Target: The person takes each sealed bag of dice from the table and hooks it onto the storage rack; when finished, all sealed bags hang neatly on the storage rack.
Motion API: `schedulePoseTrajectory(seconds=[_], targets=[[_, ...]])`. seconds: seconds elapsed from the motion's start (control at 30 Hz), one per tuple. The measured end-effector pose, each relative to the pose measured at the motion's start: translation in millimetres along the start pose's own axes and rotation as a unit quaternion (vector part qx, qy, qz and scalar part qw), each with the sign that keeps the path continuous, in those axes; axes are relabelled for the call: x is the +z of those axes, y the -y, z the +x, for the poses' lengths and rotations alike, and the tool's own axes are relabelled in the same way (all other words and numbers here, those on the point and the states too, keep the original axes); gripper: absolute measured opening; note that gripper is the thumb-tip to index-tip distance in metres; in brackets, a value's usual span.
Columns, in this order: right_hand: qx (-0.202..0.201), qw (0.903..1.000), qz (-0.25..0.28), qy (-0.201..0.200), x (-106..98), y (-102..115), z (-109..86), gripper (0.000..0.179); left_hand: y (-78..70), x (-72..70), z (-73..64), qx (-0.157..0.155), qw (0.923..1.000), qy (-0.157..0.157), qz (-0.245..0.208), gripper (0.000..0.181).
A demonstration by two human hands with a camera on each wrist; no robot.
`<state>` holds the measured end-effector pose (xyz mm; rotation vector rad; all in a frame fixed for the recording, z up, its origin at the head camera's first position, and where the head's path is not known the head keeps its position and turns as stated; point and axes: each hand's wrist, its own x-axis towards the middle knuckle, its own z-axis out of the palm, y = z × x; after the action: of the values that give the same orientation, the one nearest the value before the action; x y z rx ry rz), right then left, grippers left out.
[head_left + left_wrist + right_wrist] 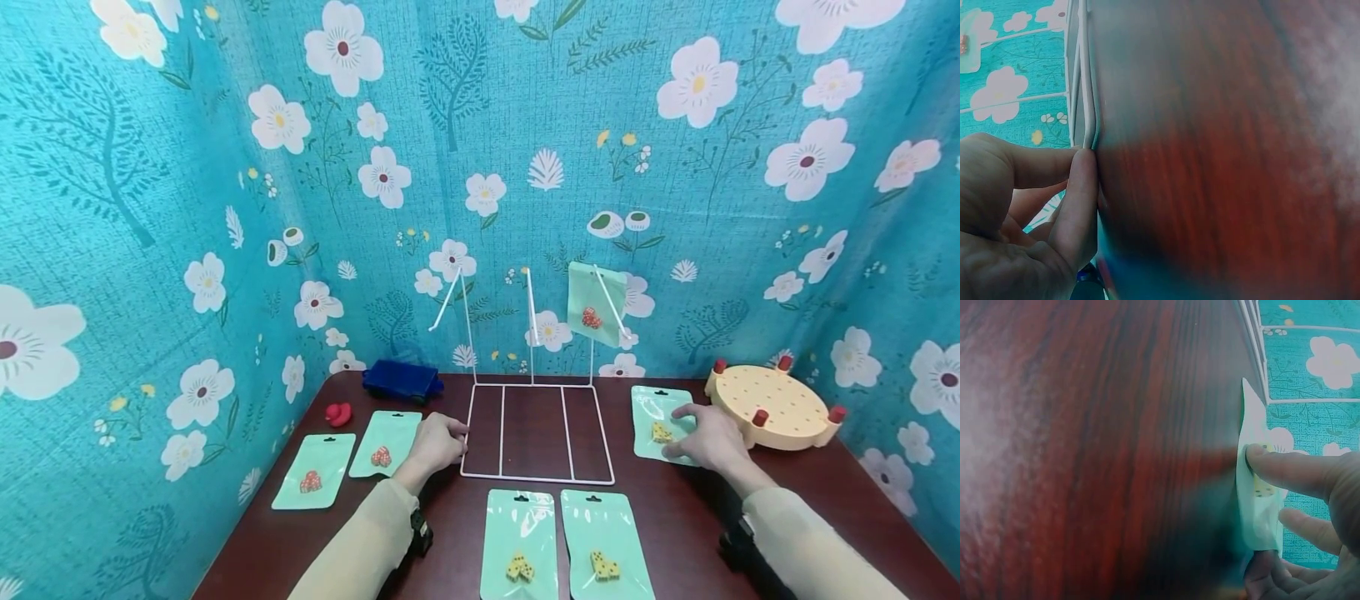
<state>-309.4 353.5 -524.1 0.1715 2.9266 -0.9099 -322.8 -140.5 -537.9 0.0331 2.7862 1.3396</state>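
My left hand pinches the left base wire of a white wire rack between thumb and index fingertip; the left wrist view shows the fingertips at the wire. At the right, my right hand holds the right side of a mint-green packet printed or filled with yellow dice. In the right wrist view one digit presses on the face of this packet, while other fingers curl at its edge. Another mint packet, with red dice, hangs from the rack's right prong.
Two packets with yellow dice, a near-left one and its neighbour, lie in front of the rack. Two red-dice packets lie left. A blue object, a red toy duck and a cream pegged disc stand farther back.
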Motion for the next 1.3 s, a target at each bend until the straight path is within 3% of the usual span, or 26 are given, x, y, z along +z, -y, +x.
schedulePoseTrajectory(seconds=[0.23,0.57,1.0,1.3], targets=[[0.007,0.9999,0.01,-0.004,-0.3,0.3,-4.2,0.092,-1.1,0.8,-0.3,-0.007,0.9999,-0.005,0.009,0.03],[-0.021,0.9993,0.006,-0.031,-2.4,1.6,-9.9,0.076,-0.7,1.0,-1.2,-0.003,1.0,-0.002,0.005,0.029],[-0.021,0.9984,0.021,-0.049,-7.8,7.6,-16.3,0.075,-1.6,1.3,0.2,-0.008,0.9999,0.0,0.008,0.029],[-0.055,0.9949,0.041,-0.074,-13.7,8.9,-33.5,0.072,-1.8,1.1,0.1,-0.007,0.9999,-0.003,0.015,0.032]])
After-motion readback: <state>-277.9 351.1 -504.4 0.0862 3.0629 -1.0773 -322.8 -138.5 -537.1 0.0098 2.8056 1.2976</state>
